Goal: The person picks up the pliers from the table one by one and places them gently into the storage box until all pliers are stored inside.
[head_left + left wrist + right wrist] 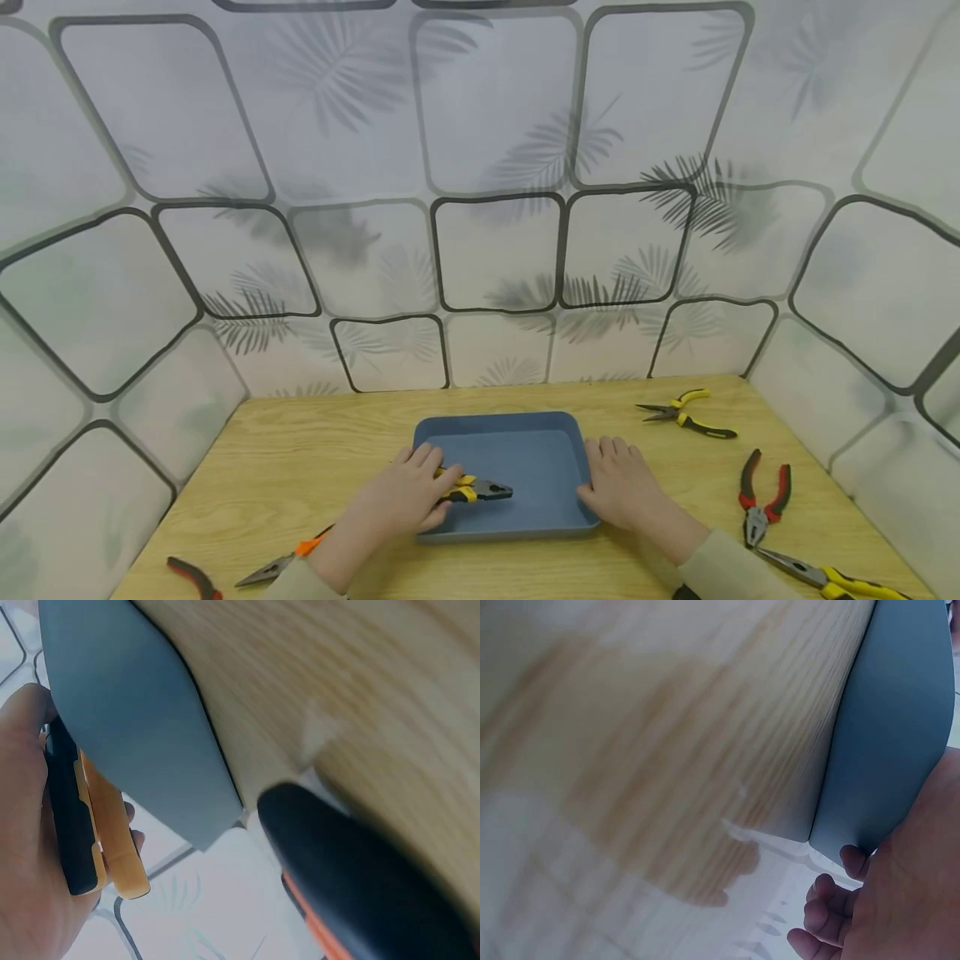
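Observation:
In the head view a blue rectangular tray (543, 458) lies on the wooden table between both hands. My left hand (401, 496) grips a pair of combination pliers (492, 490) by its yellow-and-black handles, over the tray's left part. The steel nose points right, above the tray floor. In the left wrist view, the handle ends (71, 817) jut out beside the tray's outer wall. At the tray's right side, my right hand (626, 487) holds the rim, thumb over the edge and fingers outside. The right wrist view has its fingertips (855, 861) by the outer wall.
Yellow-and-black long-nose pliers (678, 412) lie at the back right. Red-and-black pliers (757, 517) and more yellow-handled long-nose pliers (813, 575) lie front right. Orange-handled long-nose pliers (277, 568) and a red-and-black handle (193, 573) are front left. Patterned walls enclose the table.

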Available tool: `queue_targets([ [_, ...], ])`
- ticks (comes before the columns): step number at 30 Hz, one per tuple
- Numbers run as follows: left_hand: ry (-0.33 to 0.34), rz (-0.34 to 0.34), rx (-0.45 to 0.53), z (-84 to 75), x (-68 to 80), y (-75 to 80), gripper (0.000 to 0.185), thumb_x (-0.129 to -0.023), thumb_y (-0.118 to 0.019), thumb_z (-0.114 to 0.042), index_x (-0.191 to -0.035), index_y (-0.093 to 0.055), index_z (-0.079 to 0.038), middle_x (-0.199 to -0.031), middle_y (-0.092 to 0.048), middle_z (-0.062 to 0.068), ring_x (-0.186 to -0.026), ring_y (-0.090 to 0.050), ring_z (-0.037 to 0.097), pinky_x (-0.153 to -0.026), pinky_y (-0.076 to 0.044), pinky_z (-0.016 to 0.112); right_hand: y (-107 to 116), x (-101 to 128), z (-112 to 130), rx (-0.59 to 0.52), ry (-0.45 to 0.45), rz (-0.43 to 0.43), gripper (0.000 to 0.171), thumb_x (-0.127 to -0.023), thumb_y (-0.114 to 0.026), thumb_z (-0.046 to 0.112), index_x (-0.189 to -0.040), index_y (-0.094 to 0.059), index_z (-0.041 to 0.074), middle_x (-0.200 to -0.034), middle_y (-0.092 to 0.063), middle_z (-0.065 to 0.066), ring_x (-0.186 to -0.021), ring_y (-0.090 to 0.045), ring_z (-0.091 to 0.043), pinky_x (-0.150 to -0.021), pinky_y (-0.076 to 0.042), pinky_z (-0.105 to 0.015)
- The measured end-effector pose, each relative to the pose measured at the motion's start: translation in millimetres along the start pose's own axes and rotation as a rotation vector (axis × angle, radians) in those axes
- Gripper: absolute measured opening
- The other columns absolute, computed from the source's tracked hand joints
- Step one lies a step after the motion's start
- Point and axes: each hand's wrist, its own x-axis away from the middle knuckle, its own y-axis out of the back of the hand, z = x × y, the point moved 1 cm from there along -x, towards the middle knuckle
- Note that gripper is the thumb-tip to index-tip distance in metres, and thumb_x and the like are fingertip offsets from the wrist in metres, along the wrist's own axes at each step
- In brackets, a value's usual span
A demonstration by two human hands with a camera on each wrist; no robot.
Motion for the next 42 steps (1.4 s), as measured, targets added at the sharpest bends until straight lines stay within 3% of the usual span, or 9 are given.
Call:
queue_targets([
  [12,-0.019,0.036,0.013,-12.6,-8.7,-3.7,0.03,-0.107,-0.058,-0.045,-0.128,-0.056,-0.024,-0.107,-0.057,0.001,-0.098,-0.053,0.019,-0.08,-0.042,0.032,-5,0,-4,0.025,0.024,-0.032,0.052,-0.095,-0.067,0.032,-0.129,-0.054,-0.005,-0.109,-0.059,-0.022,-0.098,-0.057,-0.036,-0.086,-0.048,-0.054],
  [20,-0.013,0.096,0.029,-16.2,-12.3,-5.8,0.031,-0.108,-0.055,-0.046,-0.132,-0.057,-0.026,-0.111,-0.059,0.0,-0.103,-0.054,0.019,-0.085,-0.046,0.034,-3,1,-3,0.017,0.018,-0.025,0.05,-0.095,-0.068,0.031,-0.128,-0.054,-0.004,-0.105,-0.057,-0.019,-0.094,-0.054,-0.033,-0.083,-0.046,-0.051],
  [29,-0.025,0.067,0.019,-21.0,-15.4,-0.9,0.03,-0.107,-0.059,-0.046,-0.128,-0.059,-0.024,-0.109,-0.059,0.0,-0.101,-0.054,0.019,-0.085,-0.047,0.034,-3,1,-2,0.001,0.01,-0.009,0.05,-0.095,-0.067,0.031,-0.129,-0.054,-0.004,-0.107,-0.057,-0.02,-0.097,-0.054,-0.034,-0.086,-0.046,-0.053],
  [42,-0.037,0.114,0.082,-22.8,-21.0,5.2,0.034,-0.106,-0.06,-0.052,-0.127,-0.059,-0.025,-0.11,-0.061,-0.003,-0.105,-0.058,0.016,-0.088,-0.052,0.033,-13,1,-7,0.022,0.064,-0.106,0.05,-0.095,-0.063,0.031,-0.126,-0.054,-0.006,-0.107,-0.059,-0.022,-0.096,-0.057,-0.036,-0.083,-0.049,-0.054],
])
